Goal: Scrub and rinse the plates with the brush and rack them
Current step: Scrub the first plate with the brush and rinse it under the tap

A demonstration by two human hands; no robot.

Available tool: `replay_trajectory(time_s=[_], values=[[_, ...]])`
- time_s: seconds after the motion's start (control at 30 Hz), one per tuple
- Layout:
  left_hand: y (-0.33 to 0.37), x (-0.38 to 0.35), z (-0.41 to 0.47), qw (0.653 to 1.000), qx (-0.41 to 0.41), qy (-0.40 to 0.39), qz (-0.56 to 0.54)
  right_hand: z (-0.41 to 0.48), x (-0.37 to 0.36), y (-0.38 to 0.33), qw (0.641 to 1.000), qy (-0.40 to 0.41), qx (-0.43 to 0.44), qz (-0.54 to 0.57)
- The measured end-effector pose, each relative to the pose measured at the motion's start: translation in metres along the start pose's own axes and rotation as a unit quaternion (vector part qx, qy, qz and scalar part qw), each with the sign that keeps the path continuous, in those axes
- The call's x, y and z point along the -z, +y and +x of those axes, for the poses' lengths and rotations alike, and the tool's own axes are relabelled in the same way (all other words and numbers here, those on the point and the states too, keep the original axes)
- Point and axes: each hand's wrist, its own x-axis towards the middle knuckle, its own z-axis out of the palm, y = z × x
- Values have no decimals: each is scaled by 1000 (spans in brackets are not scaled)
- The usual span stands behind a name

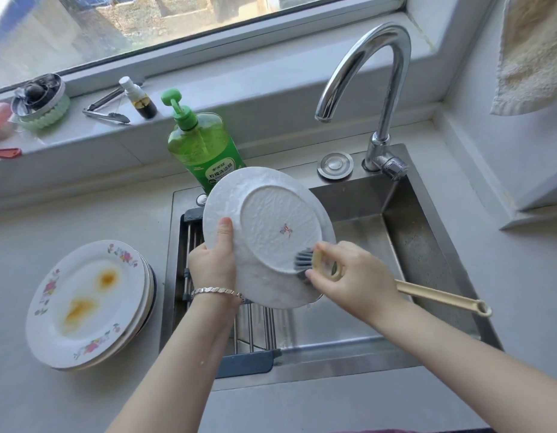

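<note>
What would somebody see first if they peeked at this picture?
Probably the white plate held tilted over the sink, its underside up, with the left hand gripping its edge while the right hand presses a brush against it. Next, the stack of flowered plates with orange stains on the counter at left, and the green soap bottle behind.

Worktop (68, 398): pale grey, plain surface, running left of and in front of an inset steel sink (427, 245); on it, left of the sink, a stack of plates (89, 304), floral-rimmed, the top one smeared with orange stains, and at the sink's back edge an upright green pump bottle of dish soap (205, 148). Window sill (239, 98) behind, raised above the worktop: a round metal tin on a green ribbed piece (41, 103), metal tongs (105, 112) lying flat, a small dark spray bottle (139, 98) upright, and a red item (5, 152) at the left edge, cut off by the frame.
</note>
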Motion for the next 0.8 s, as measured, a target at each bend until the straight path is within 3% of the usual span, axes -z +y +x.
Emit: replay_trajectory(time_s=[0.1, 0.23, 0.37, 0.53, 0.7, 0.8], values=[[0, -1, 1, 999, 12, 34, -3, 1, 0, 9, 999, 14, -37, 20], [3, -4, -1, 997, 28, 69, -7, -23, -14, -8, 996, 12, 82, 21], [6, -3, -1, 997, 28, 66, -20, 11, 0, 18, 997, 20, -61, 38], [5, 0, 1, 998, 40, 50, -10, -16, -8, -9, 997, -13, 74, 23], [1, 8, 6, 999, 39, -19, -7, 38, 21, 32, 990, 27, -109, 80], [-6, 12, 9, 994, 57, -90, -3, 63, 36, 35, 988, 52, -117, 87]])
